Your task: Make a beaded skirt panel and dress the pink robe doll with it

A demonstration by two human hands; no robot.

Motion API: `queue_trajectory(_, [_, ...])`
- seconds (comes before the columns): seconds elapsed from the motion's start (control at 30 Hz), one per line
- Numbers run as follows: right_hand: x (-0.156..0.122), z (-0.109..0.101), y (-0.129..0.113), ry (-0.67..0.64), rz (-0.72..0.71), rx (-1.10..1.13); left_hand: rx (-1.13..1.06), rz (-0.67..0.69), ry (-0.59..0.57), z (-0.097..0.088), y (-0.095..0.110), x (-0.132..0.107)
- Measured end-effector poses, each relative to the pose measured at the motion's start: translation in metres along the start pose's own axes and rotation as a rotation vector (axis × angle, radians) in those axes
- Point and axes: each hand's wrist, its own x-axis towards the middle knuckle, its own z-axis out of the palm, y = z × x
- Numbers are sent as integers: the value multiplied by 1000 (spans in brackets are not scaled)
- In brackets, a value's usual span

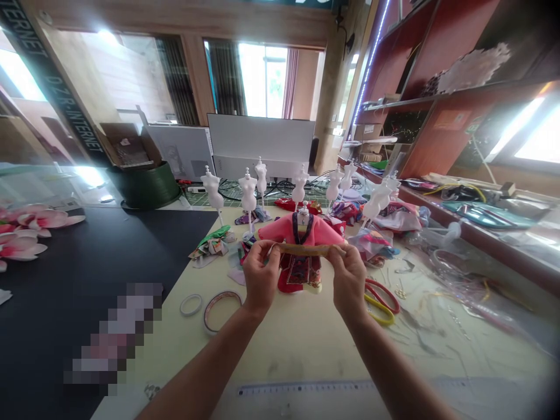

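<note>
From my remote station I record a pale table (306, 344) bearing a pink outfit (301, 269) on a small mannequin (303, 217). I find the left hand (262, 277) before the outfit's left side, the right hand (350, 277) before its right, each pinching one end of a tan strip (304, 250). The strip runs level across the outfit's front; contact I cannot determine. Loop handles (396, 301), red and yellow, lie right of the outfit; a tape roll (207, 311) lies to its near left.
</note>
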Motion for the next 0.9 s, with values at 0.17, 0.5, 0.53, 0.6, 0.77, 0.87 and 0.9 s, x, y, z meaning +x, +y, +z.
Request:
queue_trajectory(0.17, [-1, -1, 1, 0, -2, -25, -11, -7, -4, 0, 0, 0])
queue_trajectory(0.5, [-2, 0, 0, 2, -13, -44, -9, -17, -13, 0, 1, 1])
queue_trajectory(0.53, [-3, 0, 0, 1, -14, -45, -7, -18, -14, 0, 1, 0])
queue_trajectory(0.6, [-4, 0, -3, -3, -20, -48, -1, -21, -18, -1, 3, -1])
queue_trajectory(0.77, [-10, -3, -8, -11, -42, -69, 6, -15, -22, -5, 8, -4])
queue_trajectory(0.87, [-14, -3, -11, -30, -62, -80, 5, -8, -15, -7, 8, -4])
queue_trajectory(0.9, [-15, -2, -12, -42, -71, -88, 4, -8, -12, -7, 8, -4])
